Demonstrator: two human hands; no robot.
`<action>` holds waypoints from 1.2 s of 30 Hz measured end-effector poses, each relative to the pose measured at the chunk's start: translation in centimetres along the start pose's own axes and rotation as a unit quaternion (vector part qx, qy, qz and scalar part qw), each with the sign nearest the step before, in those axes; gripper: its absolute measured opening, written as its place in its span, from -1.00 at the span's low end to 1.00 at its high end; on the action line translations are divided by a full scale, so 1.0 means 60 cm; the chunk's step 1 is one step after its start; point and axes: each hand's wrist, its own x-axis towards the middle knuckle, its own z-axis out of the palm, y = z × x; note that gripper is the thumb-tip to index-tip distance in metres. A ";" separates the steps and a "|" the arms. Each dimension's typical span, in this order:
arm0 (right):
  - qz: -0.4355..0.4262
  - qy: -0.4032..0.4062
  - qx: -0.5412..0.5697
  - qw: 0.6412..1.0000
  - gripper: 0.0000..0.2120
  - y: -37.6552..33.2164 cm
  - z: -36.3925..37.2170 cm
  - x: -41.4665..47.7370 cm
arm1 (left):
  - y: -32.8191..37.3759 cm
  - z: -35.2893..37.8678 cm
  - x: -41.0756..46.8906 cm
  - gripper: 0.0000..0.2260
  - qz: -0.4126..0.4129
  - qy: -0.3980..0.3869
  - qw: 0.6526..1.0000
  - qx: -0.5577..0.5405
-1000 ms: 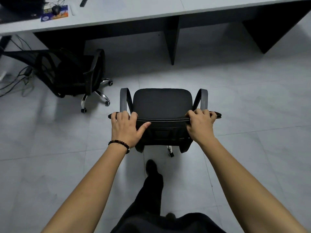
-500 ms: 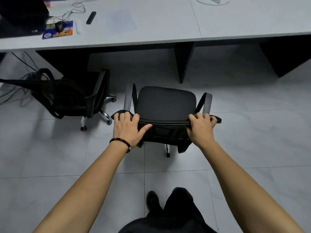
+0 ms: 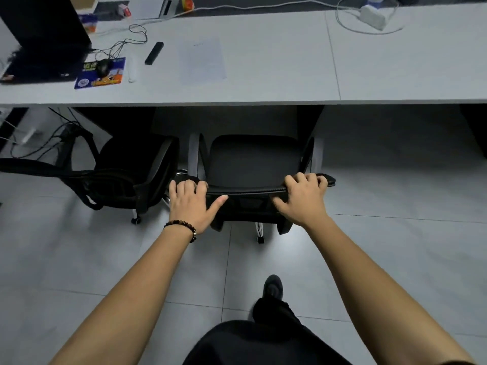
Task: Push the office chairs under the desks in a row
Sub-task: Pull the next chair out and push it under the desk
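Note:
A black office chair (image 3: 253,162) with grey armrests faces the white desk (image 3: 276,75), its seat front just under the desk edge. My left hand (image 3: 193,204) grips the left end of the backrest top, fingers curled over it, thumb spread along the back. My right hand (image 3: 303,198) grips the right end the same way. A second black mesh chair (image 3: 121,172) stands at an angle to the left, close beside the first one's left armrest, partly under the desk.
On the desk lie a dark monitor (image 3: 44,35), a mouse on a blue pad (image 3: 101,72), a black remote (image 3: 154,53), a paper sheet (image 3: 203,59) and a white power strip (image 3: 373,17). Cables (image 3: 34,143) trail on the floor at left. My foot (image 3: 272,288) steps forward behind the chair.
Both hands have pushed the chair forward to the desk edge, and I have stepped closer. The chair now stands close beside the left chair. The grip is unchanged.

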 end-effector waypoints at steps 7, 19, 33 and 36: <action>-0.025 -0.003 0.002 1.000 -0.51 -0.002 -0.006 0.101 | -0.008 -0.007 0.091 -0.28 -0.021 0.001 1.000 -0.009; 0.040 -0.034 0.037 0.998 -0.17 -0.028 -0.033 0.134 | -0.045 -0.014 0.132 -0.41 0.031 0.004 0.999 -0.034; 0.059 0.027 0.084 0.994 -0.32 -0.021 -0.013 0.094 | -0.045 -0.004 0.117 -0.52 0.046 0.061 0.996 -0.055; 0.060 0.031 0.076 0.995 -0.33 -0.015 -0.016 0.100 | -0.034 -0.005 0.115 -0.52 0.038 0.058 0.996 -0.058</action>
